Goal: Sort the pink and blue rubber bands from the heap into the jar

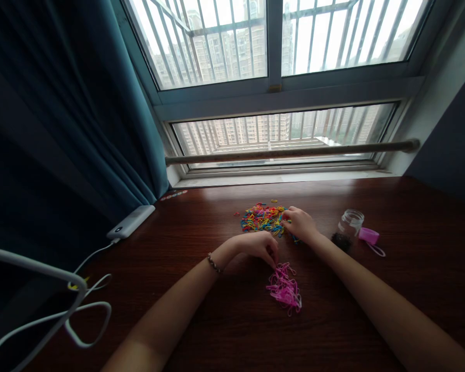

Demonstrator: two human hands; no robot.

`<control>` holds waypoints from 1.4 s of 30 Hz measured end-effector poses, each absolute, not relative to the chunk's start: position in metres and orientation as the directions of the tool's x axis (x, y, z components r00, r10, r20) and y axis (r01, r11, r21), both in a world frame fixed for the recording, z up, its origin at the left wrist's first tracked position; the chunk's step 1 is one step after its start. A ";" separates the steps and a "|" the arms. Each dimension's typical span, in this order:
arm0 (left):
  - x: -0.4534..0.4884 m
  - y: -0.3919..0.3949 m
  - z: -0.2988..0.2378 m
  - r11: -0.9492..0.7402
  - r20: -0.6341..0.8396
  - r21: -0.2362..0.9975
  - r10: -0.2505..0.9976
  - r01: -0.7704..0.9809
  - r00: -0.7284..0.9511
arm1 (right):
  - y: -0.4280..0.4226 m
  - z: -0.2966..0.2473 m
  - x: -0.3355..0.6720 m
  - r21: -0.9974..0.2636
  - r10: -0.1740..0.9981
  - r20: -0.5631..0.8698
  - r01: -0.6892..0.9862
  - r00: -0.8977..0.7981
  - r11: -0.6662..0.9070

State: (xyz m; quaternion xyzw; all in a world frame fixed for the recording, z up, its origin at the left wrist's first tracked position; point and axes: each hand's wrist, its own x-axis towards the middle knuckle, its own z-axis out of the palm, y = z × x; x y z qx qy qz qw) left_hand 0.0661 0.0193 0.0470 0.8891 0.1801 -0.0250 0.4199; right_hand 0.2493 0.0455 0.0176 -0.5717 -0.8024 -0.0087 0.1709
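A loose heap of pink rubber bands lies on the dark wooden table. My left hand, with a bracelet at the wrist, reaches to the heap's upper edge, and its fingertips pinch a pink band there. Farther back is a spread of small multicoloured rubber bands, red, yellow, blue and green. At the right edge of that spread is my right hand, fingers curled and pressed together among the bands. What its fingertips hold is too small to make out.
Right of my right forearm, a clear jar stands beside a dark clump and a pink lid with a loop. A white power strip and white cable lie left. Behind the table are a curtain and window.
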 end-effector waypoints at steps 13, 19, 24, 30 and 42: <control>0.040 0.060 0.016 -0.483 0.461 0.496 0.851 0.722 0.252 | 0.054 -0.003 0.242 -0.334 0.856 0.404 0.820 -0.322 0.465; 0.026 0.069 0.001 -0.461 0.449 0.330 0.844 0.824 0.292 | 0.066 -0.004 0.241 -0.773 0.915 0.402 0.520 -0.041 0.363; 0.027 0.070 -0.005 -0.423 0.439 0.302 0.857 0.854 0.269 | 0.075 -0.012 0.244 -0.884 0.938 0.340 0.362 0.067 0.295; 0.028 0.072 -0.008 -0.387 0.405 0.279 0.877 0.879 0.258 | 0.072 -0.014 0.242 -0.921 0.948 0.313 0.264 0.062 0.287; 0.031 0.066 -0.002 -0.352 0.400 0.154 0.876 0.923 0.268 | 0.062 0.001 0.241 -0.956 0.955 0.285 0.095 0.085 0.277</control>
